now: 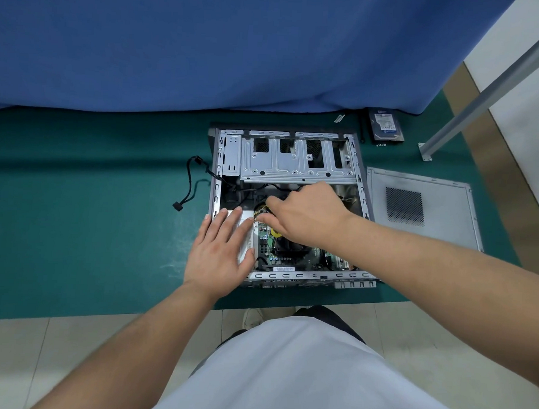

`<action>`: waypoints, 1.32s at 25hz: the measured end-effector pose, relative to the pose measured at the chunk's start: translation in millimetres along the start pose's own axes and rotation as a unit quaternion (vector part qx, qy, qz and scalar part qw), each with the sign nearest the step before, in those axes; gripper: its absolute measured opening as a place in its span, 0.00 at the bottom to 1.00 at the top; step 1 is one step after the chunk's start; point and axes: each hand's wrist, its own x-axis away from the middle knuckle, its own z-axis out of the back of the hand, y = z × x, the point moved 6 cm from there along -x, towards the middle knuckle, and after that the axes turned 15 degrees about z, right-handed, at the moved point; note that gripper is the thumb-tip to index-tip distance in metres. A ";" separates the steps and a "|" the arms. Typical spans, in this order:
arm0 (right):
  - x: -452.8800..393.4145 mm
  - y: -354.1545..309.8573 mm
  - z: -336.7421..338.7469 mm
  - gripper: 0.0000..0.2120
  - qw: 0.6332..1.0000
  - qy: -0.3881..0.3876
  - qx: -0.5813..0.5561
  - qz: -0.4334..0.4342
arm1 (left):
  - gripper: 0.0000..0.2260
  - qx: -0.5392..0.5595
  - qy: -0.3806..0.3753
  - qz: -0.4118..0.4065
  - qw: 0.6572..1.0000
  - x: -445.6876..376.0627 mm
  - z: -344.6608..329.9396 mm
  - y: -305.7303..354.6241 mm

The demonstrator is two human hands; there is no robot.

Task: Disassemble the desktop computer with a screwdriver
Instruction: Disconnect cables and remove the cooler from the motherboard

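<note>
nearest to the camera is the person's pale shirt [285,375], and one shoe [252,318] shows on the tiled floor [14,363]. the left hand [220,251] lies flat with straight, spread fingers on the power supply [245,231] in the near left corner of the computer case [288,205]; it presses there and holds nothing. the right hand [302,212] reaches into the middle of the case with curled fingers at a bundle of yellow and black wires [259,210] just above the motherboard [294,255]; it seems to pinch the bundle, but the fingertips are partly hidden. the case lies open on its side on the green mat [76,211], near the mat's front edge. at its far end sits the metal drive cage [295,159]. a black cable [190,185] with a connector hangs out over the left wall of the case onto the mat. to the right of the case, just beside it, lies the removed side panel [422,205] with a mesh vent. farther back on the right rests a hard drive [386,124], with some small screws [381,145] before it. behind all hangs a blue cloth [207,47]
</note>
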 end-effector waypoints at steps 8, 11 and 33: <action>-0.3 -7.7 6.2 0.26 0.998 0.022 -0.028 0.044 | 0.27 0.004 0.004 -0.002 1.000 0.5 -1.9 -0.6; -2.1 -4.4 4.3 0.23 0.999 0.034 -0.015 -0.017 | 0.27 0.006 0.006 -0.001 1.000 0.1 -1.3 -0.1; -7.6 -2.8 -1.4 0.16 0.997 -0.022 -0.061 0.039 | 0.27 -0.001 -0.007 0.000 1.000 0.4 2.3 1.4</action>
